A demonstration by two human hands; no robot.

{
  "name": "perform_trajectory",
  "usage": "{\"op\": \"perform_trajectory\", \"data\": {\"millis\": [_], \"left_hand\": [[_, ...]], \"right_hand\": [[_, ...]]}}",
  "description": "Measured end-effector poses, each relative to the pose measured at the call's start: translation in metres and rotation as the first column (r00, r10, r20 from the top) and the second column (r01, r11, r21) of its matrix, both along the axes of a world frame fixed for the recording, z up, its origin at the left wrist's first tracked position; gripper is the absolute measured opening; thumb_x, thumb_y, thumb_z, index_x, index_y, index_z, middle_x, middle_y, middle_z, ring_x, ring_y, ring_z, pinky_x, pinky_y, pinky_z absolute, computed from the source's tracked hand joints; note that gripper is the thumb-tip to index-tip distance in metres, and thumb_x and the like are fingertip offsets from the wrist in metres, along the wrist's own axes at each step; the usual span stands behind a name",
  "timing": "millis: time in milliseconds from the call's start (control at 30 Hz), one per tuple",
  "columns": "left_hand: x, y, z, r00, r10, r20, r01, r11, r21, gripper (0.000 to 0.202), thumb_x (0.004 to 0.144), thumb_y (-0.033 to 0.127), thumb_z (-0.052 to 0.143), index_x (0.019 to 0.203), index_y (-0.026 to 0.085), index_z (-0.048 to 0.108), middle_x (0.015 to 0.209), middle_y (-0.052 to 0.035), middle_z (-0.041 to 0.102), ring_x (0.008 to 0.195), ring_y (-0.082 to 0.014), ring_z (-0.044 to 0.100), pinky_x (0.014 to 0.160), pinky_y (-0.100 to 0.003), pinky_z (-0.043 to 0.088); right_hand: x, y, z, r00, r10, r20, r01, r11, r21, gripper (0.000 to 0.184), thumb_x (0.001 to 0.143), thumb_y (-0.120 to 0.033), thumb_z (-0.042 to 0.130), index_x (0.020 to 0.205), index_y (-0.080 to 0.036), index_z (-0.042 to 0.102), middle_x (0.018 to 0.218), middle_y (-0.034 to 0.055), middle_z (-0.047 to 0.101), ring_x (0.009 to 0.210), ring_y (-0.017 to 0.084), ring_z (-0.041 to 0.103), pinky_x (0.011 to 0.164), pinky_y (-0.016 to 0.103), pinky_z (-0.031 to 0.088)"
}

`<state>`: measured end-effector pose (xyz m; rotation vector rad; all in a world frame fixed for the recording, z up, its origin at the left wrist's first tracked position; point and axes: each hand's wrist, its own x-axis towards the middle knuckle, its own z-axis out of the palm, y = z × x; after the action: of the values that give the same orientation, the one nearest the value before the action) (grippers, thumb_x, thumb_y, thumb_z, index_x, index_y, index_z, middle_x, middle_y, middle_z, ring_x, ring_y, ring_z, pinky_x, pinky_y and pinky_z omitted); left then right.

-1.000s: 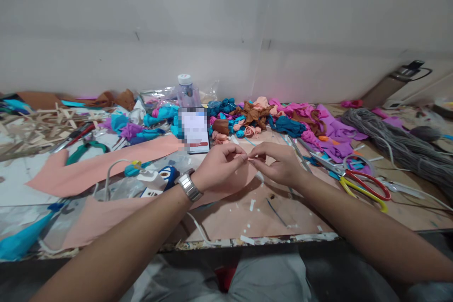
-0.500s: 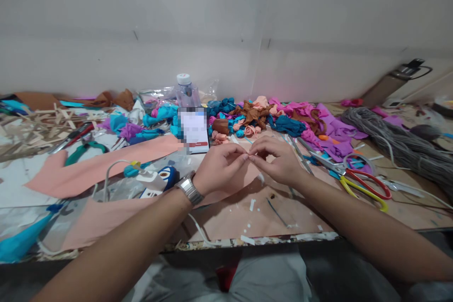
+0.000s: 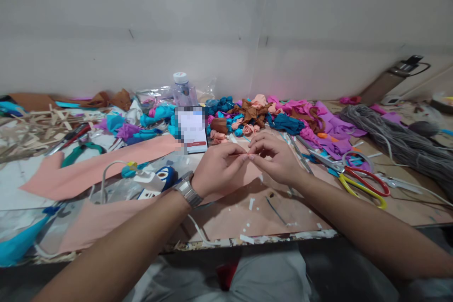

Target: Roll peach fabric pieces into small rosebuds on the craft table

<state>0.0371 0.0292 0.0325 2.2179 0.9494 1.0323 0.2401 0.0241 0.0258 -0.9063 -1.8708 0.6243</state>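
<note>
My left hand (image 3: 222, 166), with a metal watch (image 3: 189, 189) on its wrist, pinches the edge of a peach crepe paper sheet (image 3: 244, 184) between thumb and fingers. Opposite it, my right hand (image 3: 276, 160) pinches the same edge, with the fingertips of both hands almost touching. The paper hangs down below the fingers toward the table, and its outline there blends with the similar-coloured surface. Fingers hide the exact bit being gripped. Just behind the hands lie rolled crepe paper roses (image 3: 250, 130) in peach, brown and teal.
A phone (image 3: 193, 130) leans upright before a plastic bottle (image 3: 184, 92). On the right lie red-and-yellow-handled scissors (image 3: 364, 184) and a bundle of grey cord (image 3: 396, 137). At left are a power strip (image 3: 152, 181), green-handled pliers (image 3: 81, 152) and another peach sheet (image 3: 106, 165).
Both hands keep their pinch at nearly the same spot, with only slight finger movement. The whole view has shifted a little.
</note>
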Motion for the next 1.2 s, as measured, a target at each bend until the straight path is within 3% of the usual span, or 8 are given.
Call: {"op": "perform_trajectory", "data": {"millis": [200, 367, 600, 800, 967, 1067, 1200], "left_hand": [[0.0002, -0.0022, 0.0028, 0.998, -0.009, -0.067, 0.014, 0.997, 0.078, 0.023, 0.098, 0.032, 0.057, 0.092, 0.017, 0.072, 0.088, -0.0036, 0.074, 0.079, -0.0148, 0.064, 0.072, -0.027, 0.044], [-0.0004, -0.0030, 0.0044, 0.998, -0.020, -0.055, 0.022, 0.999, 0.041, 0.022, 0.098, 0.032, 0.057, 0.093, 0.017, 0.073, 0.087, -0.0031, 0.073, 0.079, -0.0148, 0.064, 0.072, -0.027, 0.045], [-0.0017, 0.0010, 0.0036, 0.999, -0.031, 0.013, 0.033, 0.993, -0.113, 0.020, 0.096, 0.027, 0.057, 0.089, 0.017, 0.072, 0.085, -0.0019, 0.073, 0.078, -0.0149, 0.064, 0.072, -0.027, 0.046], [-0.0028, 0.0028, 0.0011, 0.999, -0.026, 0.031, 0.031, 0.988, -0.152, 0.020, 0.096, 0.027, 0.056, 0.088, 0.016, 0.071, 0.086, -0.0028, 0.073, 0.080, -0.0159, 0.064, 0.075, -0.028, 0.047], [-0.0007, -0.0013, 0.0030, 0.996, 0.011, -0.090, -0.008, 0.999, 0.032, 0.020, 0.097, 0.026, 0.055, 0.089, 0.016, 0.071, 0.084, -0.0030, 0.072, 0.077, -0.0156, 0.063, 0.071, -0.028, 0.045], [0.0005, -0.0035, 0.0033, 0.986, 0.029, -0.163, -0.001, 0.986, 0.170, 0.022, 0.098, 0.028, 0.053, 0.091, 0.016, 0.070, 0.085, -0.0041, 0.070, 0.076, -0.0157, 0.061, 0.069, -0.028, 0.043], [0.0017, -0.0032, 0.0005, 0.978, 0.047, -0.204, 0.008, 0.966, 0.260, 0.024, 0.100, 0.031, 0.050, 0.093, 0.016, 0.068, 0.084, -0.0045, 0.069, 0.076, -0.0159, 0.061, 0.068, -0.028, 0.042]], "right_hand": [[-0.0013, -0.0002, 0.0012, 0.999, 0.008, -0.036, -0.011, 0.994, -0.106, 0.013, 0.086, -0.030, 0.071, 0.079, -0.020, 0.068, 0.096, 0.0075, 0.064, 0.088, 0.019, 0.063, 0.060, 0.027, 0.047], [-0.0012, 0.0010, -0.0005, 0.998, 0.016, -0.056, -0.025, 0.986, -0.163, 0.013, 0.086, -0.030, 0.070, 0.079, -0.019, 0.067, 0.093, 0.0069, 0.064, 0.087, 0.020, 0.063, 0.062, 0.028, 0.048], [-0.0001, 0.0011, -0.0015, 1.000, 0.031, 0.003, -0.031, 0.996, -0.079, 0.003, 0.089, -0.024, 0.068, 0.087, -0.021, 0.067, 0.097, 0.0059, 0.064, 0.081, 0.016, 0.062, 0.058, 0.025, 0.048], [0.0001, 0.0003, 0.0008, 0.999, 0.011, 0.042, -0.012, 1.000, 0.013, 0.001, 0.088, -0.021, 0.068, 0.088, -0.021, 0.068, 0.098, 0.0069, 0.065, 0.085, 0.017, 0.062, 0.057, 0.025, 0.047], [0.0000, -0.0002, 0.0006, 0.999, 0.026, 0.041, -0.024, 0.999, -0.031, 0.002, 0.087, -0.019, 0.067, 0.086, -0.020, 0.068, 0.098, 0.0065, 0.064, 0.082, 0.016, 0.062, 0.058, 0.025, 0.047], [-0.0004, 0.0007, -0.0015, 0.999, 0.026, 0.019, -0.024, 0.995, -0.098, 0.003, 0.087, -0.020, 0.067, 0.083, -0.020, 0.066, 0.098, 0.0060, 0.063, 0.085, 0.016, 0.061, 0.059, 0.025, 0.046], [-0.0006, 0.0026, -0.0040, 0.999, 0.035, 0.010, -0.032, 0.980, -0.196, 0.007, 0.088, -0.022, 0.065, 0.082, -0.020, 0.064, 0.100, 0.0060, 0.063, 0.092, 0.018, 0.061, 0.065, 0.026, 0.047]]}}
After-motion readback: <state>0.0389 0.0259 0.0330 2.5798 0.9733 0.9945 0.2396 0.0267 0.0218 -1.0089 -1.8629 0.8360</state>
